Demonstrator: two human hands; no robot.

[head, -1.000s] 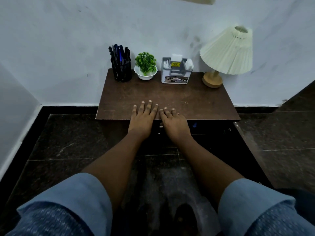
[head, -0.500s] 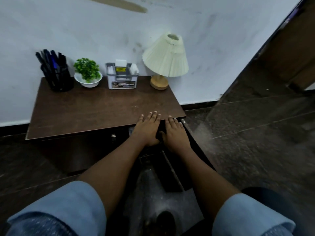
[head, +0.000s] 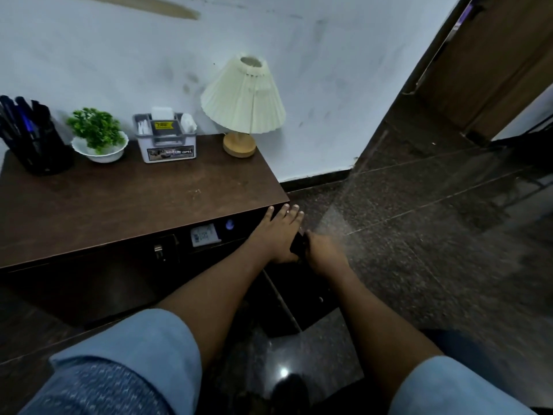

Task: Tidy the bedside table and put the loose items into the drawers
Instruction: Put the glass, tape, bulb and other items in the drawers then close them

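Dark brown bedside table (head: 125, 205), standing on a dark speckled floor (head: 419, 241), back to the pale wall. Four things on top, all lined up along the back edge: black pen holder (head: 42, 157) far left (packed with pens), next a green plant in a white bowl (head: 98, 145), then a grey organiser box (head: 166, 142), and a cream pleated lamp (head: 243, 103) on a round wooden base at the right end.

Both bare forearms reach forward out of rolled light-blue sleeves (head: 134, 354). The left hand (head: 276, 235) lies flat, palm down, just below the front right corner of the dark brown wooden table (head: 134, 199), its straight fingers (head: 284, 214) slightly spread. The right hand (head: 324, 253) sits just beside it, touching it, knuckles up and fingers curled under out of sight; whether they grip anything cannot be told.
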